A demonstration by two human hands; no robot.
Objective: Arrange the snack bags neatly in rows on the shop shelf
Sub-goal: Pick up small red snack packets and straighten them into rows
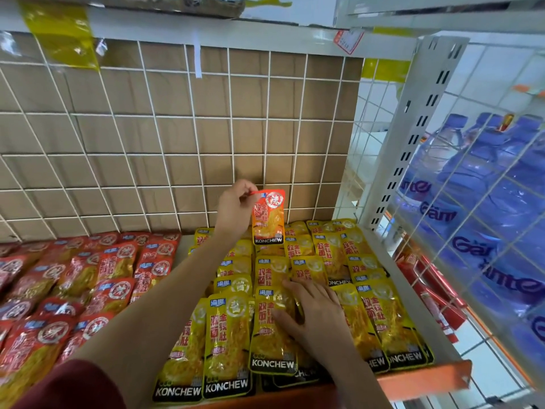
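Stray red bag [269,215] pinched at its top corner by left hand [236,206], above yellow bags [327,252]; right hand [312,314] presses flat on them. Best: lift clear, lay flat among red rows [115,264].

You have bright, even, cool light with no hard shadows, and its source is out of view. The red bag [268,216] pinched in your left hand [236,208] is crisp, its print readable. Below the grip, faint shade sits under your right hand [312,314], and the yellow bags [224,343] throw small foil glints. Left of the grip the red packs [88,276] go soft, and far right of it the water bottles [486,208] smear into blur. Behind the grip the wire grid [193,115] bows, its lines slanting more toward the frame's edges
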